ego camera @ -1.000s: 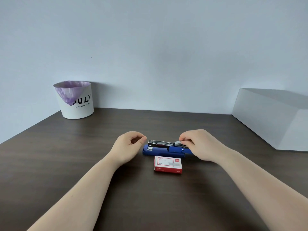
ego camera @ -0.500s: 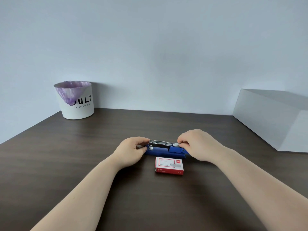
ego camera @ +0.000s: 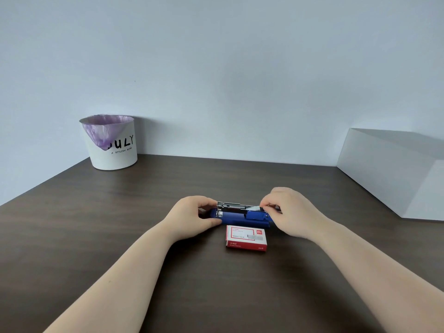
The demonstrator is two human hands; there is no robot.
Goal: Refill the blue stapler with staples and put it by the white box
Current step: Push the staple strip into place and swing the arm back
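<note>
Blue stapler [ego camera: 240,216] lies open mid-table beyond the staple box [ego camera: 246,237], well left of the white box [ego camera: 394,174]. Left hand [ego camera: 192,216] clamps its left end; right hand [ego camera: 292,212] pinches a staple strip [ego camera: 255,208] at the magazine. Loading step; seating needs straight alignment.

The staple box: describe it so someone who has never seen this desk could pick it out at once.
On the dark wooden desk, look at the middle, where both hands hold a blue stapler. The staple box lies flat just on the near side of it, touched by neither hand. It is the only red-and-white thing there, and small.
</note>
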